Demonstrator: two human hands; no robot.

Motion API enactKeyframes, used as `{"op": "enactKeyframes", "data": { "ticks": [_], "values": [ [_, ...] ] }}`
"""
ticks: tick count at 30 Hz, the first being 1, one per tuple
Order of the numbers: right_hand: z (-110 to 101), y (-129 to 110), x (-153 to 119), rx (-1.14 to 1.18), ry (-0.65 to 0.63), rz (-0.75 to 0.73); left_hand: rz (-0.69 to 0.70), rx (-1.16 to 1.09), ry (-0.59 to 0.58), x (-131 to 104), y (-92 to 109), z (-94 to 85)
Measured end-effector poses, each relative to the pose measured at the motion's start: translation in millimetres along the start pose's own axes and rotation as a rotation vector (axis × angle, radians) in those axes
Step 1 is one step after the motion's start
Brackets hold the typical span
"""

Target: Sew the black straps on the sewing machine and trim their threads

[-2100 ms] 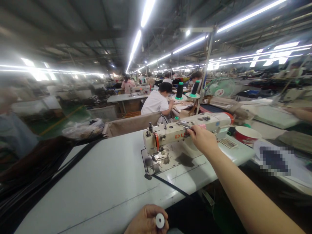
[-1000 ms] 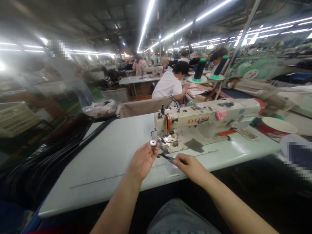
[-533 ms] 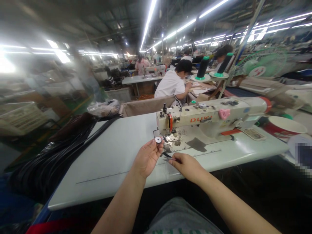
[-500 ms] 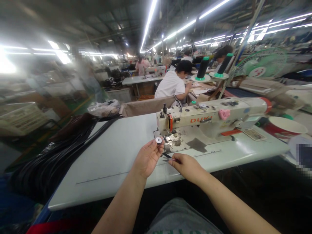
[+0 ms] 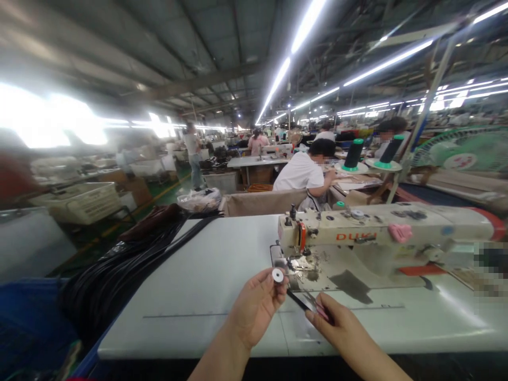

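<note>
Between the thumb and fingers of my left hand (image 5: 256,309) is a small white round bobbin (image 5: 278,275), its flat face with a dark centre turned toward me. My right hand (image 5: 341,321) is closed around small pink-handled scissors (image 5: 322,312), blades pointing up and left. A narrow black strip (image 5: 297,301) runs from my right thumb toward the left fingers; whether the left hand grips its far end, I cannot tell. Just beyond both hands stands the sewing machine (image 5: 357,235), its needle area (image 5: 301,264) closest to the bobbin.
Long black strips (image 5: 119,270) hang over the left side of the white table (image 5: 222,254). Behind the machine are a beige cloth-sided bin (image 5: 262,203) and two black thread cones (image 5: 353,155). A co-worker in a white shirt (image 5: 299,172) bends over work there. A green fan (image 5: 460,153) stands at right.
The view has swung left and up, so the machine and table appear lower and further right. My right hand has drawn slightly away from the left, and more of the black strip shows between them.
</note>
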State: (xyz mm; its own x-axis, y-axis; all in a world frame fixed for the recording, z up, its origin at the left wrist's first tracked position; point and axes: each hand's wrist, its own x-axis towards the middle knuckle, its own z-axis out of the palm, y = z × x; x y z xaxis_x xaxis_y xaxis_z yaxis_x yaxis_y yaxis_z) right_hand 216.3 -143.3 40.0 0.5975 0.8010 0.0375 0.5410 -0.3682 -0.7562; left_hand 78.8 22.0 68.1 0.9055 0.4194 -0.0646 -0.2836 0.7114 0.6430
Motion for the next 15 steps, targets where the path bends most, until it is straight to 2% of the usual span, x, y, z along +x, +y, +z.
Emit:
{"op": "enactKeyframes", "data": {
  "ticks": [3,6,8,11,15],
  "values": [
    [-8,-3,-9,0.089,0.021,-0.029,-0.057,0.019,-0.017,-10,-7,-10.1],
    [-15,-18,-22,0.104,0.099,-0.221,-0.128,0.072,-0.035,-18,-21,-18.7],
    [-18,-29,-29,0.020,0.151,-0.425,-0.155,0.116,-0.066,-20,-32,-22.0],
    [-15,-35,-33,-0.188,0.148,-0.670,-0.147,0.168,-0.155,-20,-47,-23.8],
    [-6,-28,-31,-0.388,0.122,-0.778,-0.099,0.224,-0.211,-22,-54,-24.3]
  ]
}}
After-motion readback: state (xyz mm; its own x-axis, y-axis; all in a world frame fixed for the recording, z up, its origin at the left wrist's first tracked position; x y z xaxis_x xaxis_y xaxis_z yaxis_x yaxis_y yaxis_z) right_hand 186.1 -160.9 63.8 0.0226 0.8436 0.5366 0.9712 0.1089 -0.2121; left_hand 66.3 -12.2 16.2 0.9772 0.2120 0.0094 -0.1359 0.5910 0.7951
